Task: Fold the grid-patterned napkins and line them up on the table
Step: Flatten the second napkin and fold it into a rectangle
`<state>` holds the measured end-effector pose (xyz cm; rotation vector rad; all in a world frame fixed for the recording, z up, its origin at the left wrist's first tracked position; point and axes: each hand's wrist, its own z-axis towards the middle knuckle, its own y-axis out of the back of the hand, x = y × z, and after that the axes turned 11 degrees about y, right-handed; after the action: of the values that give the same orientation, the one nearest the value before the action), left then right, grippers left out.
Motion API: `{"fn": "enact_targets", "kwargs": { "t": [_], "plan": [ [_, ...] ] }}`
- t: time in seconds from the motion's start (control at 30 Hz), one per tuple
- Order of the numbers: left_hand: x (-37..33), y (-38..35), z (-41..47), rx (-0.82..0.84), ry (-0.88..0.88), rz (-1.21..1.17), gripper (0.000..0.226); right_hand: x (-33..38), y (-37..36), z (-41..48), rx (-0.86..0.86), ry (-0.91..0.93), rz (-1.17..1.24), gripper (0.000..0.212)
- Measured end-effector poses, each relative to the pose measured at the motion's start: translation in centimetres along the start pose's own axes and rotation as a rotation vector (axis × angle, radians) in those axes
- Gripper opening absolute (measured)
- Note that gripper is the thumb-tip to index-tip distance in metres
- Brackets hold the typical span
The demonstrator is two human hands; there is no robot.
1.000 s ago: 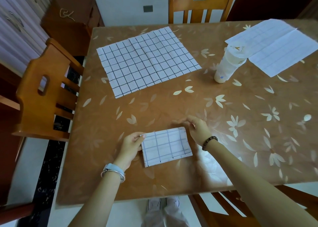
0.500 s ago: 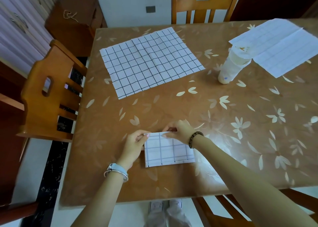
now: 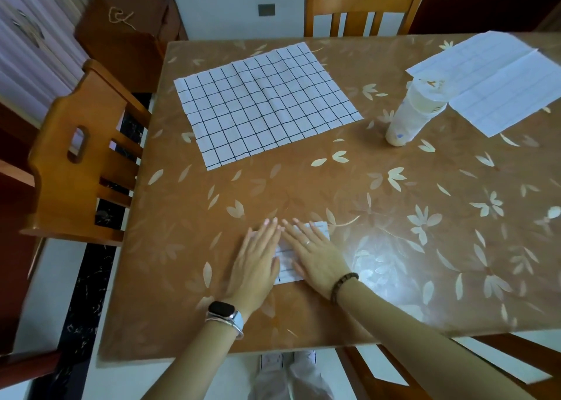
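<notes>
Both hands are laid palm-down on a folded napkin (image 3: pixel 284 267), which lies near the front edge of the surface (image 3: pixel 394 248), left of centre. The left hand (image 3: pixel 258 260) covers its left part and the right hand (image 3: pixel 315 257) its right part; only a strip between them and the far right corner are visible. The fingers (image 3: pixel 267 232) of the left hand are straight and held close together, flat on the paper; those of the right hand (image 3: pixel 299 232) are likewise straight, slightly fanned, and pressed down. Nothing is pinched or gripped. The step is judged to be the flattening of creases on a napkin already reduced to a small rectangle. An open napkin (image 3: pixel 267 105) is noted lying fully flat at the far left of the surface, its dark grid facing up, well apart from the hands. A pale napkin (image 3: pixel 498 81) is noted at the far right corner, with one crease showing and faint lines only, just beside a white cup stack (image 3: pixel 409 114). Progress is estimated at about one third: one napkin is folded, two are not, and no row is laid out yet.
</notes>
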<state>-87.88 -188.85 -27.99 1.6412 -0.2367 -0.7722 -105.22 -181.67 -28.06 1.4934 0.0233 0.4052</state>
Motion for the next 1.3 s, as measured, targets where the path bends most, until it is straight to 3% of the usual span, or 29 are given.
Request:
{"fn": "enact_targets", "kwargs": {
  "t": [0.27, 0.47, 0.7, 0.87, 0.97, 1.1, 1.17, 1.2, 1.3],
  "plan": [
    [1.8, -1.4, -1.3, 0.119, 0.008, 0.257, 0.064, -0.9, -1.3, -2.5, 0.188, -0.164, -0.044, 0.066],
    [2.7, -0.6, -1.7, 0.131, 0.07, 0.291, 0.069, -1.8, -0.6, -3.7, 0.18, -0.261, -0.026, 0.065],
    [1.3, -0.2, -1.5, 0.172, 0.084, 0.279, 0.071, -0.6, -0.7, -2.8, 0.17, -0.184, -0.021, 0.062],
    [1.1, 1.1, 0.2, 0.099, 0.103, 0.248, 0.06, -1.4, 0.4, -3.8, -0.004, -0.268, 0.159, 0.055],
    [0.4, 2.1, 1.6, 0.102, 0.175, 0.148, 0.049, -0.8, 2.4, -4.0, -0.253, -0.529, 0.436, 0.045],
    [-0.8, 2.8, 3.1, 0.116, 0.247, 0.09, 0.03, 1.0, 4.4, -3.9, -0.471, -1.154, 1.009, 0.019],
    [-1.3, 2.7, 3.4, 0.139, 0.273, 0.08, 0.027, 1.7, 4.6, -4.2, -0.483, -1.408, 1.319, 0.004],
    [-1.5, 2.7, 3.4, 0.153, 0.28, 0.08, 0.026, 2.3, 5.2, -4.2, -0.447, -1.488, 1.452, 0.008],
    [-2.2, 2.6, 3.4, 0.202, 0.299, 0.059, 0.026, 3.8, 6.0, -4.6, -0.37, -1.574, 1.586, 0.013]
  ]
}}
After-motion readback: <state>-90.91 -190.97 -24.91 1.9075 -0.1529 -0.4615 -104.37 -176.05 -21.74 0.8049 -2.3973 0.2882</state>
